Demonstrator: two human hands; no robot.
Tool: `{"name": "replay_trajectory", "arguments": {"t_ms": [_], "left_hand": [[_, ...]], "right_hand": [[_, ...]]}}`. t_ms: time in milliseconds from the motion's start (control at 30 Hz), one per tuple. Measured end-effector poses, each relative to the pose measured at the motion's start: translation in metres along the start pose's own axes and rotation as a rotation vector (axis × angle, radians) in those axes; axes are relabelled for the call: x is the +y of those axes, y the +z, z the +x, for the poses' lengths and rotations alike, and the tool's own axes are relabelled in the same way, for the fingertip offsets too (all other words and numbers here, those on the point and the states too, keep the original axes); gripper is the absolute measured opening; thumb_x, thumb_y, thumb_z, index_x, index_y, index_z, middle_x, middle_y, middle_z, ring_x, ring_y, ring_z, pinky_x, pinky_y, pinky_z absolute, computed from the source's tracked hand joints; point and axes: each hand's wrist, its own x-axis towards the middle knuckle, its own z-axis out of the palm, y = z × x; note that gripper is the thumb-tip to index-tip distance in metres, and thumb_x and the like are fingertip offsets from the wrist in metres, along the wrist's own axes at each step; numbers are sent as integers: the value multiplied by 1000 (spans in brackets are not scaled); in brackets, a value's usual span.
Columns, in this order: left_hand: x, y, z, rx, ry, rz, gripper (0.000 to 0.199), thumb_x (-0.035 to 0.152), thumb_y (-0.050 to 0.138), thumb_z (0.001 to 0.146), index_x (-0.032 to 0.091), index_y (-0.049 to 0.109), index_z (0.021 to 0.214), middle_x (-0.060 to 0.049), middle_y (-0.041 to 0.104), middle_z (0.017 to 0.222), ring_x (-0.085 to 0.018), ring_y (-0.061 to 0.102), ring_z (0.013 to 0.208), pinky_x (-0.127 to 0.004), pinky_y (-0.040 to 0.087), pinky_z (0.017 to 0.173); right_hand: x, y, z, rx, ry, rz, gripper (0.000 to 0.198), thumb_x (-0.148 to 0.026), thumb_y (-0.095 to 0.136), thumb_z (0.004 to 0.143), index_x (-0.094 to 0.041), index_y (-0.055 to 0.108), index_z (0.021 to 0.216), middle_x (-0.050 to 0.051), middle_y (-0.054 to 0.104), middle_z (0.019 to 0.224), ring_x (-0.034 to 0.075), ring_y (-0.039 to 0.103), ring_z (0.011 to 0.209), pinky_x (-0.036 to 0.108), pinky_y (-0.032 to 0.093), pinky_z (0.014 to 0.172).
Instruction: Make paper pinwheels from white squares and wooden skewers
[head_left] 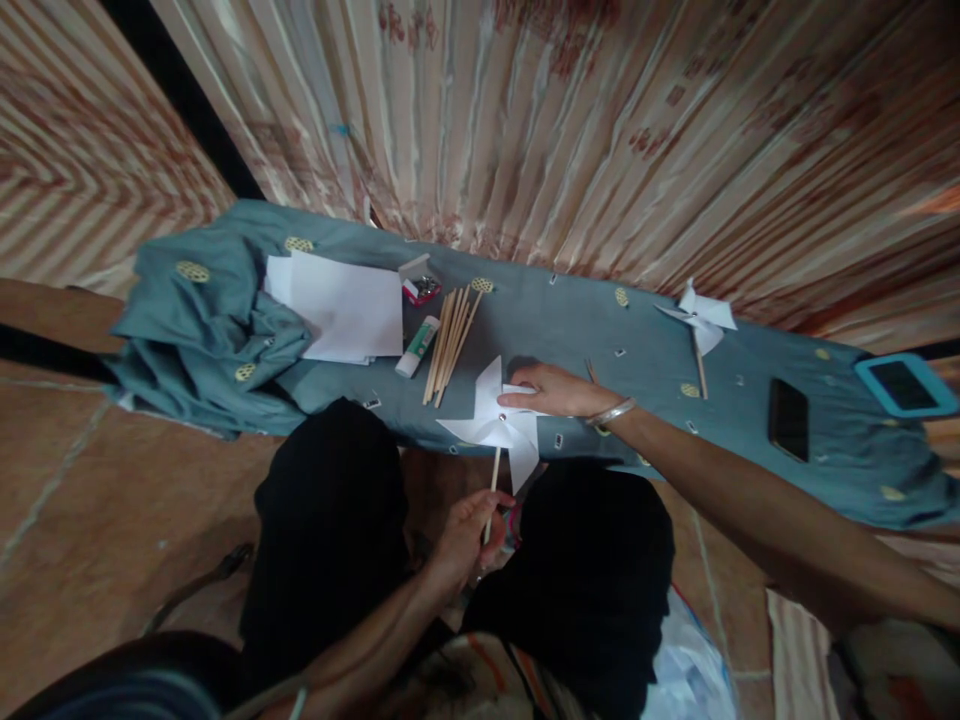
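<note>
Between my knees I have a white paper pinwheel (pixel 491 428) on a thin wooden stick (pixel 495 470), with a small pin at its centre. My left hand (pixel 472 530) is closed round the lower part of the stick. At the pinwheel's upper right blade, my right hand (pixel 544 390) has its thumb and fingers closed on the paper. Just left of the pinwheel lie several loose wooden sticks (pixel 451 345) and a glue stick (pixel 418 347). A small open box of pins (pixel 421 289) is behind them.
White paper sheets (pixel 349 305) lie on the cloth-covered bench (pixel 540 310) at the left. Farther right are another pinwheel (pixel 697 318), a dark phone (pixel 788 418) and a blue-framed device (pixel 906 386). A curtain (pixel 510 120) hangs behind the bench. A plastic bag (pixel 686 665) is by my right leg.
</note>
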Motion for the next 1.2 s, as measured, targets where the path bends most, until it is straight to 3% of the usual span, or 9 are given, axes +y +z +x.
{"name": "replay_trajectory", "arguments": {"t_ms": [200, 500, 633, 733, 867, 1033, 1200], "left_hand": [[1, 1, 0, -23, 14, -10, 56, 66, 63, 67, 13, 59, 85, 8, 44, 37, -4, 24, 29, -20, 17, 34], [9, 10, -4, -48, 54, 8, 56, 67, 61, 69, 13, 57, 87, 10, 41, 36, -4, 23, 28, -21, 16, 35], [18, 17, 0, -40, 100, 31, 53, 64, 59, 72, 13, 58, 88, 10, 42, 38, -4, 23, 30, -21, 17, 35], [29, 25, 9, -54, 151, 36, 51, 63, 59, 73, 14, 58, 88, 9, 44, 40, -4, 24, 30, -21, 16, 36], [45, 38, 23, -86, 226, 4, 52, 62, 59, 74, 13, 58, 89, 10, 42, 39, -4, 24, 30, -21, 15, 36], [69, 59, 40, -134, 284, -25, 50, 60, 61, 73, 13, 58, 89, 9, 44, 42, -3, 24, 31, -22, 15, 37], [97, 77, 57, -148, 330, -31, 51, 60, 63, 71, 12, 57, 88, 9, 45, 42, -4, 26, 31, -22, 16, 37]], "right_hand": [[11, 3, -4, 85, 32, 124, 44, -55, 51, 86, -15, 69, 91, 8, 69, 85, 20, 61, 77, 27, 40, 62], [23, 14, -11, 263, 36, 359, 52, -65, 49, 81, -16, 68, 86, 1, 62, 68, 13, 52, 59, 26, 36, 54], [35, 8, -15, 466, 89, 495, 55, -69, 49, 80, -18, 69, 86, 0, 64, 68, 14, 53, 60, 26, 39, 57], [46, 3, -16, 671, 77, 602, 58, -72, 50, 78, -18, 69, 86, 3, 70, 78, 17, 60, 72, 30, 46, 70], [54, 2, -19, 932, 83, 846, 61, -72, 56, 74, -19, 67, 102, 6, 73, 94, 22, 65, 91, 35, 47, 85], [56, 7, -25, 1125, 147, 1100, 57, -70, 60, 72, -20, 68, 99, 6, 74, 93, 22, 67, 89, 35, 50, 81], [60, 6, -25, 1176, 121, 1131, 55, -67, 59, 74, -20, 68, 102, 7, 74, 100, 22, 67, 93, 34, 50, 79]]}}
